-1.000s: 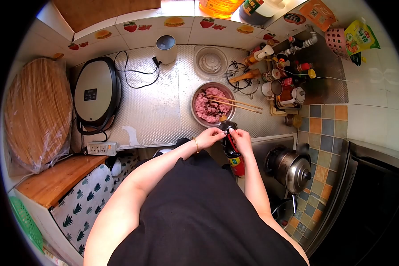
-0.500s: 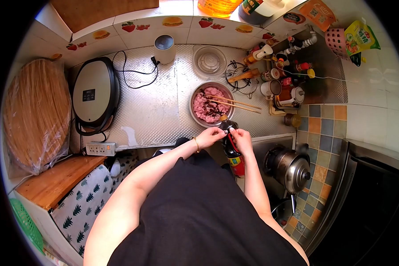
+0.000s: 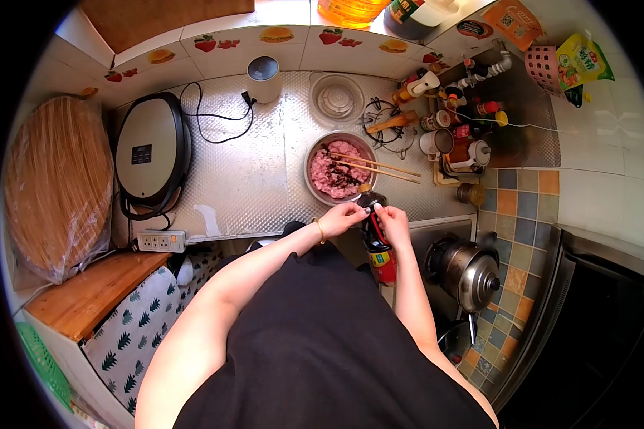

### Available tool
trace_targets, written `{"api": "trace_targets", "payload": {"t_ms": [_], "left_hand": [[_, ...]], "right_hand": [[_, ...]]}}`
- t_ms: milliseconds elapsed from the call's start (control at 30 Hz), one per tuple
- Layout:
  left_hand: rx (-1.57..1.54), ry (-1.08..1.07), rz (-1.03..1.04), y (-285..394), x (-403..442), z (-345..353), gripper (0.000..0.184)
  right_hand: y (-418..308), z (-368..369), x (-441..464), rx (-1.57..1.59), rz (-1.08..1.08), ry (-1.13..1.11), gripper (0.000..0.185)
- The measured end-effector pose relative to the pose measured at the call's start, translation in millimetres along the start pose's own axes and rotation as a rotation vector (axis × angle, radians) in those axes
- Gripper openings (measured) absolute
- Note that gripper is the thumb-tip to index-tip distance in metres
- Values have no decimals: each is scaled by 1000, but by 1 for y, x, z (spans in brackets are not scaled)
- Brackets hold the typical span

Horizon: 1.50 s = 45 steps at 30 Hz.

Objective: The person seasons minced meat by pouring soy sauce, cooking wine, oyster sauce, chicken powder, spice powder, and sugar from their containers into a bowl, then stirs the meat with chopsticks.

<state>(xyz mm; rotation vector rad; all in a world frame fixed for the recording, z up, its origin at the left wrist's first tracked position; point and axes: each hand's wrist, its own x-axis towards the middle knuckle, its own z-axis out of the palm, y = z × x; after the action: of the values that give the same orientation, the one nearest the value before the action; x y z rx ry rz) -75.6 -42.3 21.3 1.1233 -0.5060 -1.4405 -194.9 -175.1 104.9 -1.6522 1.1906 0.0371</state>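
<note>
A dark sauce bottle (image 3: 383, 267) with a red and yellow label stands tilted in front of me at the counter's edge, its orange-brown cap pointing towards the bowl. My left hand (image 3: 342, 218) is closed in a pinch at the bottle's upper part. On the other side, my right hand (image 3: 395, 226) is closed round the same part, the two thumbs close together. What exactly the fingertips pinch is too small to tell. Just beyond the cap is a metal bowl (image 3: 310, 183) of pink minced meat (image 3: 345, 151) with dark sauce on it. Wooden chopsticks (image 3: 390, 170) lie across the bowl.
A clear round container (image 3: 336, 100) stands behind the bowl. Seasoning bottles and jars (image 3: 461, 132) crowd the back right corner. A lidded pot (image 3: 476, 275) sits at right on the stove. An electric griddle (image 3: 150, 154) and a power strip (image 3: 162, 241) are at left.
The bottle and my hands have shifted very slightly to the right relative to the bowl. The grip looks the same, and the bowl and chopsticks stay in place.
</note>
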Motion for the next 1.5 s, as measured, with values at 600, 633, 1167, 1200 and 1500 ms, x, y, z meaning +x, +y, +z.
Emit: {"api": "trace_targets", "payload": {"t_ms": [600,633,1167,1200,1500], "left_hand": [[37,79,41,31,-6,4,33],[50,85,35,34,-8,2,33],[-127,197,382,153,-49,-10,35],[-71,198,414,160,-53,-9,36],[404,220,543,221,-95,3,42]], "right_hand": [[-10,-12,-6,170,60,-13,39],[-9,-13,-7,179,28,-11,39],[-62,-23,-64,429,-366,-181,28],[-66,-23,-67,422,-398,-186,27],[-100,-12,-81,392,-540,-180,29]]}}
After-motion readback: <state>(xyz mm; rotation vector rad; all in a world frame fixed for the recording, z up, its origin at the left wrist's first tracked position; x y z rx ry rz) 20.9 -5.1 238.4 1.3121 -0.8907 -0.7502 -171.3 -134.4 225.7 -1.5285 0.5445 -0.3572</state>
